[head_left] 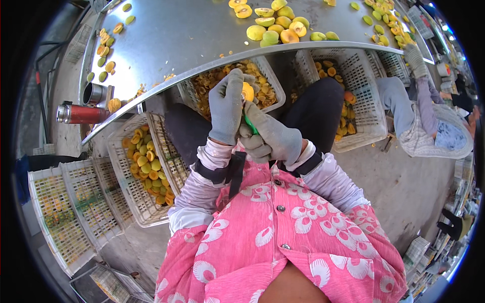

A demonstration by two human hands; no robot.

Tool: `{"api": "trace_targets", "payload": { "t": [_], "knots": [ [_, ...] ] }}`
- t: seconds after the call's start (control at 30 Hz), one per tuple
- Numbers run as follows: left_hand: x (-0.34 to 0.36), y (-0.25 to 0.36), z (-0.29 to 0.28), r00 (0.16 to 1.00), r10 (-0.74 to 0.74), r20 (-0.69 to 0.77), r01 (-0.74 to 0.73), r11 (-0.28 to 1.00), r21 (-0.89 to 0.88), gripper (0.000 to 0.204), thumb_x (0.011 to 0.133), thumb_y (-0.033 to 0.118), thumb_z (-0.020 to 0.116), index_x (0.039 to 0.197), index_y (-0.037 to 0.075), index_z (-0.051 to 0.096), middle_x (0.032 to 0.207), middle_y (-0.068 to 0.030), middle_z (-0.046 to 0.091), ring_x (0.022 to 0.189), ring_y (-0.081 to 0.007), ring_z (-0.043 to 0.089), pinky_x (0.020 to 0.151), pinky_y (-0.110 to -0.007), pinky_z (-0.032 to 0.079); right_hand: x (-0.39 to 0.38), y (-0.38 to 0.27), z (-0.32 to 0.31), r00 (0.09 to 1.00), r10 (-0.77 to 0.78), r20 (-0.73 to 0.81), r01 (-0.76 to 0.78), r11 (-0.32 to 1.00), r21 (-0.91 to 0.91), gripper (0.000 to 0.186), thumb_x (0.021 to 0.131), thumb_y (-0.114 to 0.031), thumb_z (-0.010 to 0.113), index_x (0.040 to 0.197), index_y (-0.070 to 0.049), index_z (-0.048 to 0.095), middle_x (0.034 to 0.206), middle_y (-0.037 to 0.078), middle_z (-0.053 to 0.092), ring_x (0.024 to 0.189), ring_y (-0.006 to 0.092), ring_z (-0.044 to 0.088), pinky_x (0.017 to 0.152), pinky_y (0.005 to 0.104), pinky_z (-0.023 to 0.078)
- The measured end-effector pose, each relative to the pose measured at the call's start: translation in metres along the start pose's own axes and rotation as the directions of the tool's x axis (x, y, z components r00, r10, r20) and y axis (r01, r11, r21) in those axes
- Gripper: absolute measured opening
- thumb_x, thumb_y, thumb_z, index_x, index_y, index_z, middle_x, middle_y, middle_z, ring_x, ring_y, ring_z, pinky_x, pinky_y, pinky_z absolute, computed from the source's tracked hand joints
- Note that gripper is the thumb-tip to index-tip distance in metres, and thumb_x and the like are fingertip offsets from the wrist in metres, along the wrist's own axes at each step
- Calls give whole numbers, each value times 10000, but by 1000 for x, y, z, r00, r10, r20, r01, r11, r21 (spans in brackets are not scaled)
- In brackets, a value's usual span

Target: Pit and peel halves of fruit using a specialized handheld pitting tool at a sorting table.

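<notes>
Head view, hands at centre: the left hand (pixel 226 108), gloved in grey, is standing nearly upright, its fingers narrowing around a yellow-orange fruit piece (pixel 248 92) at the right side of their tips. The right hand (pixel 278 135), in a matching glove, is lying lower and to the right; its fingers are closing round a green-handled tool (pixel 249 124), of which only a short length of handle is showing. The tool's long axis is slanting from lower right to upper left, so that its upper end is pointing at the underside of the fruit piece. Relative to the right fingers, the fruit piece is lying just beyond, upward and slightly left; the left hand is the nearer, already gripping it. Whether the tool's tip is entering the flesh or only touching it, one cannot tell, since gloves and fruit are covering that junction. The fruit piece's own long axis is likewise remaining unclear. Behind and beneath the hands, a white crate (pixel 275 80) is holding loose fruit scraps (pixel 265 93). Farther up, a metal table (pixel 172 45) is supporting a heap of whole and halved fruits (pixel 283 22), which is lying well apart from both hands.
</notes>
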State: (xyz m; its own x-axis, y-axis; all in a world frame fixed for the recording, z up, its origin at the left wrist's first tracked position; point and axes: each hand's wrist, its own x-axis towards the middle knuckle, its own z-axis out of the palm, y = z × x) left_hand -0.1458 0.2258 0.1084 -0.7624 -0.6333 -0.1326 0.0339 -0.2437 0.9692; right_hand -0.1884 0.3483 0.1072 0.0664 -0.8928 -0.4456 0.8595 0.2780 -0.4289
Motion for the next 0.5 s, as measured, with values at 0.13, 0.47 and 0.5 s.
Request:
{"api": "trace_targets", "payload": {
  "t": [0.13, 0.47, 0.5],
  "knots": [
    [6, 7, 0, 984, -143, 104, 159, 973, -168, 387, 984, 369, 510, 955, 7, 642, 765, -87, 644, 601, -145, 588, 570, -259, 493, 3, -6, -14, 955, 62, 289, -123, 973, 195, 529, 949, -663, 317, 801, -166, 419, 553, -94, 242, 394, 29, 175, 371, 220, 168],
    [26, 1, -4, 968, -136, 210, 197, 931, -308, 397, 991, 389, 481, 978, 12, 606, 779, -91, 629, 659, -166, 602, 610, -268, 500, 27, -10, -24, 840, -82, 536, -201, 871, 448, 484, 989, -598, 291, 784, -172, 392, 557, -106, 231, 383, 12, 155, 348, 196, 143],
    [28, -1, -6, 969, -132, 207, 192, 933, -304, 397, 991, 389, 481, 978, 12, 606, 779, -91, 629, 659, -166, 602, 610, -268, 500, 32, -10, -25, 836, -83, 542, -203, 872, 446, 484, 989, -598, 291, 784, -172, 392, 557, -106, 231, 383, 12, 155, 348, 196, 143]
  ]
}}
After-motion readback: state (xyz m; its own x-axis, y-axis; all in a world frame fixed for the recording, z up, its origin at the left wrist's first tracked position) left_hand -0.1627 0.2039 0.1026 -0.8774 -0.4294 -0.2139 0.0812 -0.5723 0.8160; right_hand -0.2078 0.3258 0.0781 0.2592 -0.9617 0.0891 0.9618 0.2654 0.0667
